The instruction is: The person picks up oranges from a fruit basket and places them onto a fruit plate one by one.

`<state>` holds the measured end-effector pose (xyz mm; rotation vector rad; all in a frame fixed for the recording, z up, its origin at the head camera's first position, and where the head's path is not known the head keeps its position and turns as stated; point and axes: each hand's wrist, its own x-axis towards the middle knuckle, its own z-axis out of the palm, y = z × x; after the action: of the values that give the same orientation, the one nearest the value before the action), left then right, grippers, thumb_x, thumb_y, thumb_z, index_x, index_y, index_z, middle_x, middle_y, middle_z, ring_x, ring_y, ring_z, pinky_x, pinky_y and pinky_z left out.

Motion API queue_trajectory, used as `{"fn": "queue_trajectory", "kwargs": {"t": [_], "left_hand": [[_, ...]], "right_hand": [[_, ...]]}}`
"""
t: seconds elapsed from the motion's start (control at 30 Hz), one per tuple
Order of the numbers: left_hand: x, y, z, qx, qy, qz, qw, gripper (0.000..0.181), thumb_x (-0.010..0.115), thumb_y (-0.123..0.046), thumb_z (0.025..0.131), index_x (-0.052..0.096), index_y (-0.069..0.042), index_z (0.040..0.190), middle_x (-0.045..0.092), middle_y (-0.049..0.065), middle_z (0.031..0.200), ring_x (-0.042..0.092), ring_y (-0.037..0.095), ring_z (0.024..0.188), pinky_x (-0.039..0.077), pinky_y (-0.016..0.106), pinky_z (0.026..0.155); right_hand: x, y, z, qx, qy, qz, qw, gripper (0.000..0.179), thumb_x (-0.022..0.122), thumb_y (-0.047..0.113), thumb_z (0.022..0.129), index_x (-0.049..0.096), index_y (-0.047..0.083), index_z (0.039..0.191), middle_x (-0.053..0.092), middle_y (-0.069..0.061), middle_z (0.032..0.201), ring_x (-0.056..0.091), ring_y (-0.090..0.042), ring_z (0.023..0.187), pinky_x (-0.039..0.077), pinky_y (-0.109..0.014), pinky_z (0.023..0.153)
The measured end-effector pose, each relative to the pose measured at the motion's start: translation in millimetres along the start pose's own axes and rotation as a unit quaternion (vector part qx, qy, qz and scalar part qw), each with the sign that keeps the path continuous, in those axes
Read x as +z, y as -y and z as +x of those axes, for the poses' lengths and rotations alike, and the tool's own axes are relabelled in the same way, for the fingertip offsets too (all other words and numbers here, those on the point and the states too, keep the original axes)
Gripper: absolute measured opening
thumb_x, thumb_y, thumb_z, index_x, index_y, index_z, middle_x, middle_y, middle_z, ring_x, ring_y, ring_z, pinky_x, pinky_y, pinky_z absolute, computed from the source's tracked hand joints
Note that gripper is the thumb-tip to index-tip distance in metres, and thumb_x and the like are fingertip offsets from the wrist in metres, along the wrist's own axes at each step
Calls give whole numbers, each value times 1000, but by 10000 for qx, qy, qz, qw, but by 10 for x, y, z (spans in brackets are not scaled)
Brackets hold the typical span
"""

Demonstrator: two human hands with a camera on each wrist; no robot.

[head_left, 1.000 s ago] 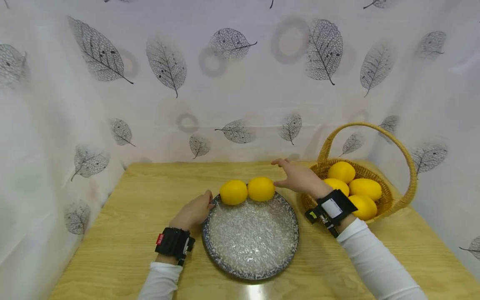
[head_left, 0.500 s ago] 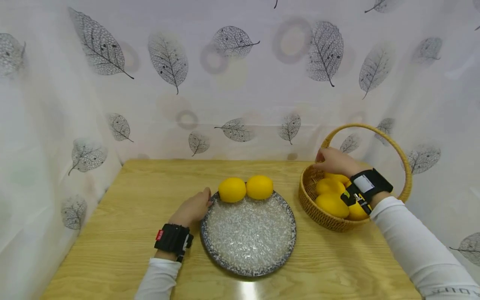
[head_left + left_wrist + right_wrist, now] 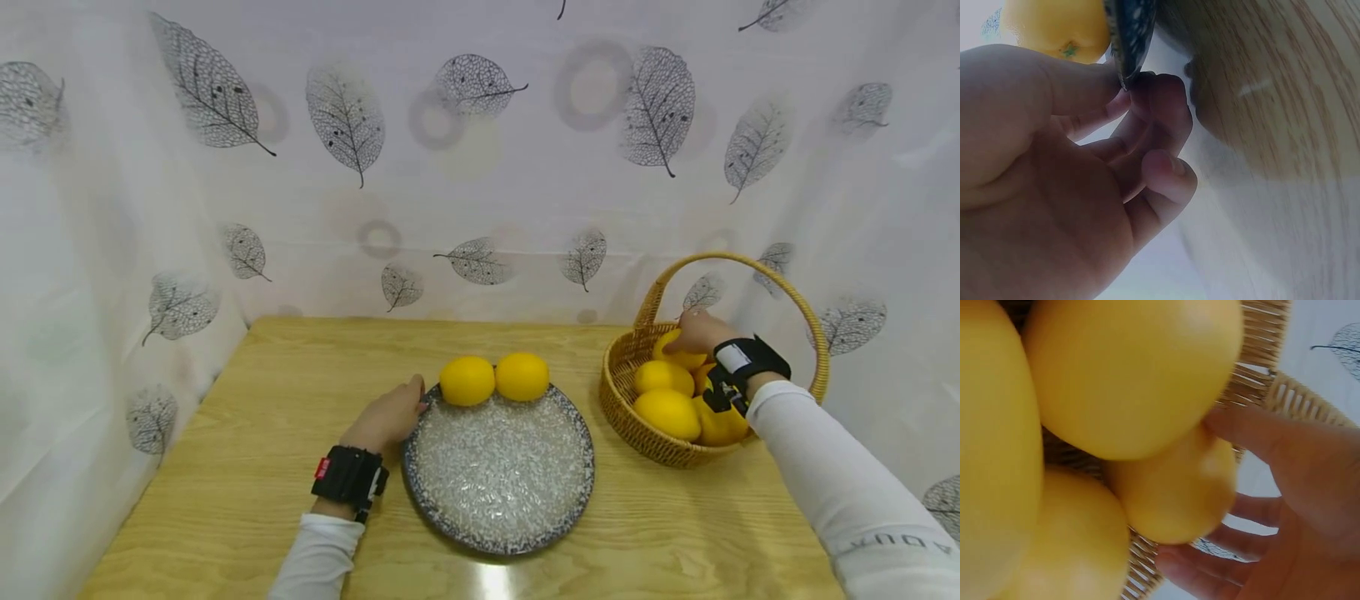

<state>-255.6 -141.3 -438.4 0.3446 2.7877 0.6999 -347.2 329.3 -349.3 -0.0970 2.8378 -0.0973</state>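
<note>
My left hand (image 3: 386, 417) pinches the left rim of a round speckled grey plate (image 3: 498, 475); in the left wrist view the thumb and fingertips meet at the plate's dark edge. Two yellow lemons, a left one (image 3: 467, 382) and a right one (image 3: 522, 377), sit side by side at the plate's far rim. Over at the right, my right hand (image 3: 703, 332) reaches into a wicker basket (image 3: 637, 429). Its thumb and fingers grip the rearmost lemon (image 3: 1175, 494) from both sides, among several others (image 3: 666, 414). The hand partly covers that lemon in the head view.
The basket's tall arched handle (image 3: 813, 333) rises around the right wrist. Under everything lies a light wooden table (image 3: 300, 392). A white curtain with grey leaf prints (image 3: 487, 167) hangs behind and along both sides.
My right hand has left the lemon on the plate, moved right into the basket and closed around the rear lemon there. My left hand has stayed at the plate's rim.
</note>
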Motion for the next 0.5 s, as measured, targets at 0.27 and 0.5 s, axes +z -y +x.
{"fn": "queue_trajectory", "kwargs": {"t": [0.27, 0.5], "left_hand": [[-23, -9, -8, 19, 5, 20, 10000, 22, 48, -10, 100, 50, 1, 119, 68, 20, 105, 62, 23, 87, 55, 45, 78], [-19, -32, -14, 20, 27, -31, 10000, 22, 47, -8, 100, 50, 1, 120, 69, 21, 108, 64, 25, 93, 55, 46, 82]], "right_hand": [[220, -94, 293, 258, -77, -566, 9980, 94, 69, 43, 82, 32, -27, 133, 35, -52, 131, 39, -63, 115, 40, -71, 95], [225, 185, 117, 139, -302, -1229, 9919, 63, 70, 33, 83, 60, -23, 110, 47, -47, 118, 45, -56, 104, 50, -64, 85]]}}
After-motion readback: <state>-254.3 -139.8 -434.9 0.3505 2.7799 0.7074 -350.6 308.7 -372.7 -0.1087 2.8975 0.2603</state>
